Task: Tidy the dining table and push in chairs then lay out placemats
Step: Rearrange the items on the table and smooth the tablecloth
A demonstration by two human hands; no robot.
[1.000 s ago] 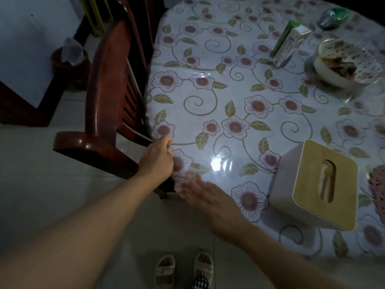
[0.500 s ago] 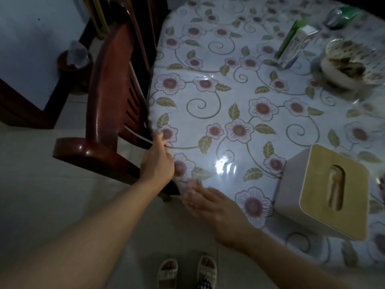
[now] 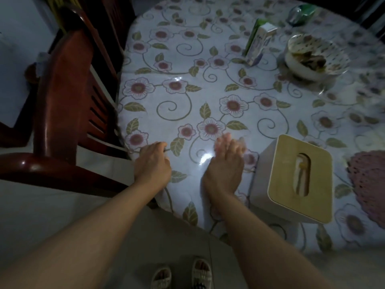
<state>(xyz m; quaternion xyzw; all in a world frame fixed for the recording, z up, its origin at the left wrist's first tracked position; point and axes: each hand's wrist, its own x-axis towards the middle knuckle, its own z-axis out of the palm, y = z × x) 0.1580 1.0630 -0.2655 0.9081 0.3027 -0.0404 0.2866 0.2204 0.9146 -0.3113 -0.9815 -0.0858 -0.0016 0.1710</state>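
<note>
Chair (image 3: 62, 101): far left, back toward the camera, seat tucked against the desk (image 3: 187, 59) edge; looks pushed in already, by judgement.
Cloth (image 3: 208, 105): floral plastic sheet over the desk, glossy, near edge hanging toward the floor.
Left hand (image 3: 152, 163): at the near-left rim, fingers (image 3: 160, 146) curled and pressed together, seemingly pinching the cloth at the edge; exact grip hard to tell.
Right hand (image 3: 225, 165): flat on the cloth just right of the left hand, fingers (image 3: 226, 140) spread and blurred, pointing away across the desk.
Key relation: cloth stretches away and rightward from both hands; left hand nearer the rim, right hand nearer the box.
Tissue box (image 3: 295, 182): just beside the right hand, long axis running away from the camera, apart from the fingers.
Carton (image 3: 260, 42), bowl (image 3: 308, 59), crochet mat (image 3: 370, 180): well apart, far and right.
Step in hand: likely smoothing the cloth; clutter not yet cleared, placemats not yet laid.
</note>
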